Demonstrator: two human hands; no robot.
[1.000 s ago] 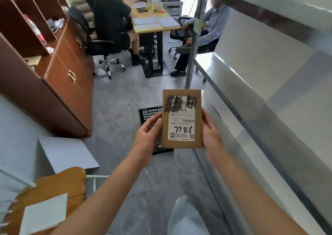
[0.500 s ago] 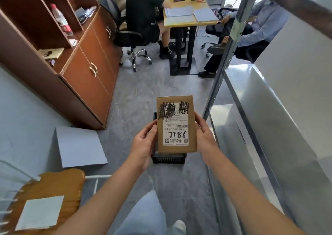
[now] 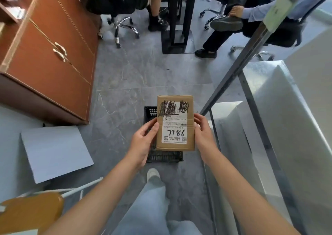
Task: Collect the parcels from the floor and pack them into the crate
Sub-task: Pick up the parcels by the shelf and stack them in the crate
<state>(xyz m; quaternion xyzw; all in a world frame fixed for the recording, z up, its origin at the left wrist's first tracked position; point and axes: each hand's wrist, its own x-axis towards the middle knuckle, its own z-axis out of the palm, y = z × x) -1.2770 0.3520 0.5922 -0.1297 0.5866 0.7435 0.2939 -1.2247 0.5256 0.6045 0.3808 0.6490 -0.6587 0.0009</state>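
While the parcel (image 3: 175,123) hangs lengthwise directly above the crate (image 3: 162,158), your left hand (image 3: 143,143) and right hand (image 3: 203,136) clamp curled fingers on its long edges.

- Bright, even daylight all round; it is strongest on the right, where the metal shelving (image 3: 296,118) glares pale and washed out.
- The grey floor (image 3: 125,84) has a soft sheen, with only faint shadows under the swivel chairs (image 3: 124,24).
- The parcel (image 3: 175,123) at centre is sharp, its label readable.
- Wide-angle bending tilts the cabinet (image 3: 53,55) and shelf post (image 3: 233,72) outward; the corners smear.
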